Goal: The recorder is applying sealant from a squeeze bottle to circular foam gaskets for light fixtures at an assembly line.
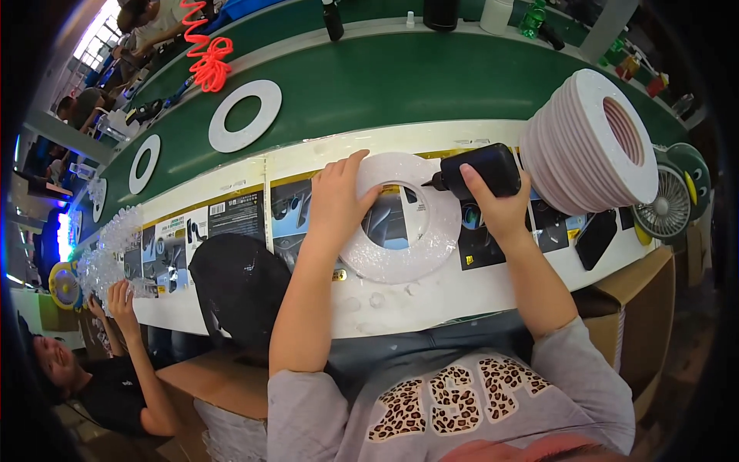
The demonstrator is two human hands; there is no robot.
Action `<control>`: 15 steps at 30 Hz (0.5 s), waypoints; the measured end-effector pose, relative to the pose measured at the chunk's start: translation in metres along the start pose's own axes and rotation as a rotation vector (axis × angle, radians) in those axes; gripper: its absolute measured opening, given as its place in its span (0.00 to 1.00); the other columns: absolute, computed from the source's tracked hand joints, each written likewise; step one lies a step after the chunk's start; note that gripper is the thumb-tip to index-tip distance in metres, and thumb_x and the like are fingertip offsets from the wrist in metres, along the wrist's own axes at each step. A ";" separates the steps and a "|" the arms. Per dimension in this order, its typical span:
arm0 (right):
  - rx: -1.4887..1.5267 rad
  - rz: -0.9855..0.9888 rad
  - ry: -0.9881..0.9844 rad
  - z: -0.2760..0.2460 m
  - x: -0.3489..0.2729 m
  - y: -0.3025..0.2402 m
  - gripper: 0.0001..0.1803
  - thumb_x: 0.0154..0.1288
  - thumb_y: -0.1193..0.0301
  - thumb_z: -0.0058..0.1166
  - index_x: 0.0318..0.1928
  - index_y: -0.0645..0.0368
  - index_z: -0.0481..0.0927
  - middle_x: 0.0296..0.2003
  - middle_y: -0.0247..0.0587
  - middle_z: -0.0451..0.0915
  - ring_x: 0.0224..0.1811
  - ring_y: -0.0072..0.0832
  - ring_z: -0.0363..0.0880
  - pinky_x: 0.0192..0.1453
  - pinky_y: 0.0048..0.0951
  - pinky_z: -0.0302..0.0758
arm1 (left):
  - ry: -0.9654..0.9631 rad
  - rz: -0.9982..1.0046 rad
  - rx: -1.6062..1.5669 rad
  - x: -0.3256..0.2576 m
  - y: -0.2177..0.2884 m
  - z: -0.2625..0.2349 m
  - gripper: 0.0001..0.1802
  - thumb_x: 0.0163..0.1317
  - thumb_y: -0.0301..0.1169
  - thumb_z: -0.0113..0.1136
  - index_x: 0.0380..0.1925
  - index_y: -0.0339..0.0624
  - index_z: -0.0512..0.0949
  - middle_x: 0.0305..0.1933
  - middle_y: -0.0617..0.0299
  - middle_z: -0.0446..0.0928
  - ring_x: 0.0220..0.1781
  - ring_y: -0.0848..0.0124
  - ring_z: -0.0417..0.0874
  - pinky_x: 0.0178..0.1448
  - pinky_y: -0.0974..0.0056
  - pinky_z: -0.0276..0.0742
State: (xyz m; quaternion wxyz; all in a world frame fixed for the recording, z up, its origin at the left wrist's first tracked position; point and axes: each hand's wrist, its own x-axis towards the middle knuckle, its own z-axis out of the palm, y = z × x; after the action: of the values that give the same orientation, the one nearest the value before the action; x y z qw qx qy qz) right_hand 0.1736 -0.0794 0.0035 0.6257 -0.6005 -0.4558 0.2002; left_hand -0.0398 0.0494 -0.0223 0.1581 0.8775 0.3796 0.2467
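Head camera view: at far left, a small yellow fan (65,285) stands near a co-worker in a black shirt (115,396), whose raised hand (122,302) meets a heap of clear plastic (114,245). Beyond the heap, a narrow-looking pale ring (138,187) and a larger pale ring (270,104) lie apart on the green work surface (346,85), with a red-orange coiled hose (212,68) just behind them. A rounded black object (240,285), its kind unclear, sits at the near edge of the white table (431,308), left of my forearm.

At center, my left hand (339,194) rests over the left side of a flat white ring (445,223), fingers extended and slightly spread, the thumb set well apart from them and reaching toward the ring's hole. The ring lies flat in front of me, over printed packaging sheets (239,215) whose pictures show through its opening.

To its right, my right hand (496,204) grips a black squeeze bottle (500,165), tilted on its side, my thumb pressed along it and the other fingers curled around it, mostly hidden. Its pointed nozzle aims left at the ring's upper right part; whether the tip touches, I cannot tell.

Farther right, a leaning stack of pale rings (562,154) rises beside a black smartphone (596,239) and a green-framed fan (663,204), above an open cardboard box (647,308).
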 end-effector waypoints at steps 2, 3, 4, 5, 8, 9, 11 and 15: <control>-0.004 -0.013 0.001 0.001 0.000 -0.002 0.10 0.59 0.71 0.67 0.37 0.64 0.83 0.32 0.35 0.84 0.33 0.19 0.81 0.40 0.21 0.76 | -0.016 -0.012 -0.003 0.000 -0.001 0.000 0.33 0.52 0.36 0.71 0.58 0.44 0.72 0.50 0.54 0.79 0.55 0.57 0.76 0.61 0.54 0.67; -0.011 -0.033 -0.002 0.000 0.001 -0.003 0.10 0.59 0.71 0.67 0.37 0.65 0.83 0.32 0.35 0.84 0.32 0.19 0.81 0.40 0.21 0.76 | -0.004 -0.005 -0.005 0.000 -0.001 0.000 0.32 0.52 0.36 0.71 0.58 0.44 0.72 0.50 0.54 0.79 0.55 0.57 0.77 0.61 0.54 0.67; -0.021 -0.048 -0.004 -0.001 0.000 -0.003 0.10 0.59 0.71 0.67 0.37 0.65 0.83 0.31 0.35 0.84 0.32 0.19 0.81 0.40 0.21 0.76 | 0.004 0.001 -0.009 -0.001 -0.001 0.000 0.32 0.52 0.36 0.71 0.58 0.44 0.72 0.49 0.54 0.79 0.54 0.56 0.77 0.61 0.54 0.67; -0.021 -0.044 -0.003 -0.001 -0.001 -0.004 0.10 0.59 0.71 0.67 0.37 0.65 0.83 0.31 0.35 0.84 0.32 0.19 0.81 0.40 0.21 0.76 | 0.000 0.000 -0.010 -0.002 -0.001 0.000 0.32 0.52 0.36 0.71 0.58 0.44 0.72 0.49 0.54 0.79 0.54 0.56 0.77 0.61 0.54 0.67; -0.005 -0.014 0.003 0.000 -0.001 -0.003 0.10 0.59 0.72 0.67 0.37 0.65 0.83 0.31 0.35 0.84 0.32 0.19 0.81 0.39 0.21 0.76 | 0.000 -0.015 -0.020 -0.002 -0.001 0.000 0.32 0.52 0.36 0.71 0.58 0.43 0.72 0.49 0.54 0.79 0.54 0.56 0.77 0.61 0.53 0.67; -0.015 -0.007 -0.007 -0.001 -0.001 -0.002 0.10 0.59 0.72 0.67 0.37 0.65 0.83 0.32 0.35 0.84 0.32 0.19 0.81 0.40 0.21 0.77 | -0.001 -0.011 -0.018 -0.002 -0.001 0.000 0.32 0.52 0.36 0.71 0.58 0.43 0.72 0.49 0.54 0.79 0.54 0.56 0.77 0.61 0.53 0.67; -0.019 0.000 -0.018 -0.001 -0.001 -0.002 0.10 0.59 0.72 0.67 0.37 0.65 0.83 0.32 0.35 0.84 0.32 0.19 0.81 0.40 0.21 0.77 | -0.001 -0.009 -0.009 -0.002 0.000 -0.001 0.32 0.52 0.36 0.70 0.58 0.43 0.72 0.49 0.54 0.79 0.54 0.56 0.77 0.61 0.53 0.67; 0.006 0.025 -0.004 0.002 0.000 -0.002 0.11 0.59 0.71 0.68 0.37 0.65 0.83 0.33 0.36 0.85 0.33 0.20 0.81 0.41 0.21 0.77 | 0.005 -0.001 -0.009 -0.002 -0.002 -0.002 0.32 0.53 0.36 0.70 0.58 0.43 0.72 0.49 0.54 0.79 0.54 0.56 0.77 0.61 0.53 0.67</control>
State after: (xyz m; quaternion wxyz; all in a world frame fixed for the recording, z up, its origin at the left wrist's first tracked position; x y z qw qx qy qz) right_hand 0.1719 -0.0788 0.0047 0.6238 -0.6040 -0.4489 0.2108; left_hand -0.0431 0.0491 -0.0220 0.1610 0.8760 0.3795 0.2506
